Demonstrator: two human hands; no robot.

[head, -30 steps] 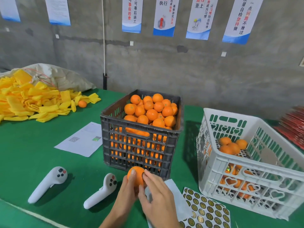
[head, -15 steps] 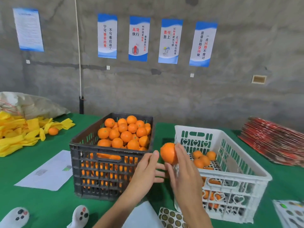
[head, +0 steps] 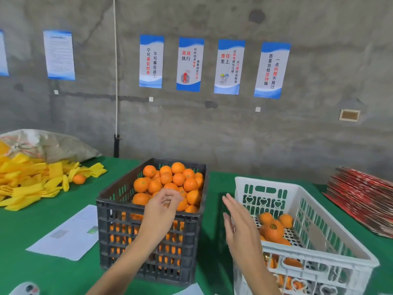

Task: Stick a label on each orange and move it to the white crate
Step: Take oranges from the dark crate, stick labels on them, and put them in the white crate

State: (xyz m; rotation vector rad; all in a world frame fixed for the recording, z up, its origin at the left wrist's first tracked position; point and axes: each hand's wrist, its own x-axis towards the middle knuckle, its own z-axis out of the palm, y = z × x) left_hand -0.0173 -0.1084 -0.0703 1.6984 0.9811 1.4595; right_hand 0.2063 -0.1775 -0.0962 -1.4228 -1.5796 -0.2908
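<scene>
A black crate point(head: 119, 206) heaped with oranges point(head: 170, 179) stands mid-table. To its right is the white crate point(head: 268, 182), holding several oranges; the biggest orange point(head: 273, 231) lies on top near its left wall. My left hand point(head: 161, 209) hovers over the black crate's front rim with its fingers loosely curled above the fruit, holding nothing. My right hand point(head: 238, 222) is held edge-on, fingers straight and empty, just outside the white crate's left wall. No label sheet shows in this view.
Yellow foam sleeves point(head: 27, 179) and one loose orange point(head: 79, 179) lie at the left in front of a sack. A paper sheet point(head: 70, 233) lies left of the black crate. Red flat packs point(head: 361, 199) are stacked at the right. A white controller point(head: 25, 289) sits at the bottom left.
My right hand carried the orange from the table front to the white crate and let it go; it now lies inside. My left hand moved over the black crate. The view tilted upward.
</scene>
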